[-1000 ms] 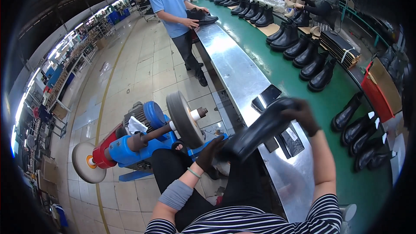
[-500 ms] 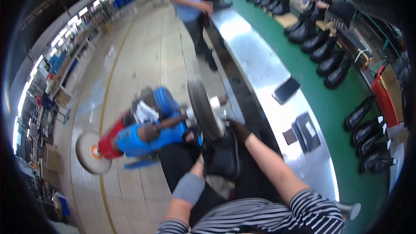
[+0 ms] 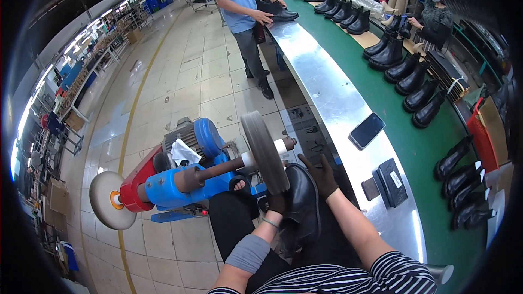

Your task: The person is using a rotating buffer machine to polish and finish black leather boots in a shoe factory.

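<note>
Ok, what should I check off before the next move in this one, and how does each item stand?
1. Hands gloved: ok; left hand and right hand both wear dark gloves.
2. Boot between the hands: ok; the right hand's fingers are spread beside it.
3. Boot touching the dark wheel: cannot tell; they overlap in this view.
4. Left wrist free of jewellery: not ok; a pale bracelet circles it.
5. Machine free of loose items: not ok; a white cloth lies on it.
6. Phone away from the wheel: ok; it lies on the metal bench.
</note>
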Available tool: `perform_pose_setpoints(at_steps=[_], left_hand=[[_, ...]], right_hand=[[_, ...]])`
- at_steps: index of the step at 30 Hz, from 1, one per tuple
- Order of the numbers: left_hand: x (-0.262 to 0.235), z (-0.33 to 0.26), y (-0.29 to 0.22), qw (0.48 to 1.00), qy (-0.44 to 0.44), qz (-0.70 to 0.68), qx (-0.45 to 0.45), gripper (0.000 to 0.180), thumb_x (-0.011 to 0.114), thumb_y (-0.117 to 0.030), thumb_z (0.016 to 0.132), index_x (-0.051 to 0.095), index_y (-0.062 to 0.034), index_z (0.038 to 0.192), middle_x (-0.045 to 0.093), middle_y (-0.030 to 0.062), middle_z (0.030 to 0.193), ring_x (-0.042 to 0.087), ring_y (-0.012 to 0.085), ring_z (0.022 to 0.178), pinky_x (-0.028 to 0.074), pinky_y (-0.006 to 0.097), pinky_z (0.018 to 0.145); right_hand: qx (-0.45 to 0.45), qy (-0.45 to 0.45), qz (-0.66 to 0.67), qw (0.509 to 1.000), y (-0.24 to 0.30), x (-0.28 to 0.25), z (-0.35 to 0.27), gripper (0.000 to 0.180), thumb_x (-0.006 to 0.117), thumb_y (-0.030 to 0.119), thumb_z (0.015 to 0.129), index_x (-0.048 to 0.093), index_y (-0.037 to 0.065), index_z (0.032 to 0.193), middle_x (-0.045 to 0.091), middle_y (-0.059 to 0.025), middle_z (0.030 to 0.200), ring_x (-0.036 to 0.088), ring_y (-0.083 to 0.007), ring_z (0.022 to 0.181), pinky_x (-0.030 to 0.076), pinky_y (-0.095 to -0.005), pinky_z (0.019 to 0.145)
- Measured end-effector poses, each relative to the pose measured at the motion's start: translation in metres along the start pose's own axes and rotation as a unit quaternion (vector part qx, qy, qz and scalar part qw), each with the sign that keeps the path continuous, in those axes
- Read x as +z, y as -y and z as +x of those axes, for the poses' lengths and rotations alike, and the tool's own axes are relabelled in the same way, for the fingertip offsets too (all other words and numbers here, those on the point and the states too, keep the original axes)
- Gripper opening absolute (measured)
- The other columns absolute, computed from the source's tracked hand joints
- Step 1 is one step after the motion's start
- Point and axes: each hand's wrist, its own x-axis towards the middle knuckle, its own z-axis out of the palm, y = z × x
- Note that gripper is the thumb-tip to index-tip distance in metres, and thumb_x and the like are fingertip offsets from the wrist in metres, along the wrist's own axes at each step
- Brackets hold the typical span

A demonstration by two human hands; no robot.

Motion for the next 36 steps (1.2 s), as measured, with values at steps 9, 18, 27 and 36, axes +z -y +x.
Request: perform_pose_setpoints(at_steps=[9,18,27,36], left_hand=[[-0.033,-0.034,-0.036,0.999,-0.035,0.022,-0.003,0.042,0.037,-0.031,0.099,0.047,-0.0027,0.128,0.054,0.0127,0.121,0.057,0.0199,0.105,0.046,0.030,0.093],[-0.010,-0.024,-0.009,1.000,-0.022,0.005,0.005,0.040,0.038,-0.029,0.099,0.048,-0.0020,0.127,0.055,0.0132,0.120,0.058,0.0202,0.104,0.047,0.031,0.092],[-0.028,-0.047,-0.025,0.998,-0.056,0.026,0.005,0.038,0.038,-0.026,0.099,0.048,-0.0012,0.126,0.055,0.0136,0.119,0.059,0.0205,0.102,0.048,0.031,0.091],[-0.009,-0.031,0.001,0.998,0.011,0.050,-0.023,0.036,0.038,-0.024,0.099,0.049,-0.0005,0.125,0.056,0.0140,0.117,0.059,0.0209,0.100,0.048,0.031,0.090]], right_hand=[[0.122,-0.075,-0.106,0.984,-0.045,-0.015,0.055,0.074,0.047,0.058,0.088,0.034,0.008,0.141,0.040,-0.0161,0.141,0.043,-0.0296,0.125,0.033,-0.0420,0.105],[0.011,0.035,0.100,0.994,-0.003,-0.011,0.011,0.080,0.052,0.061,0.084,0.026,0.015,0.144,0.030,-0.0266,0.143,0.036,-0.0393,0.129,0.029,-0.0487,0.108],[0.010,-0.066,-0.080,0.995,-0.035,-0.034,0.066,0.065,0.042,0.051,0.092,0.032,0.010,0.142,0.048,-0.0184,0.133,0.047,-0.0336,0.121,0.032,-0.0406,0.105],[-0.008,0.072,0.106,0.992,-0.003,-0.009,0.017,0.078,0.042,0.061,0.088,0.018,0.015,0.147,0.031,-0.0251,0.143,0.030,-0.0344,0.135,0.024,-0.0484,0.110]])
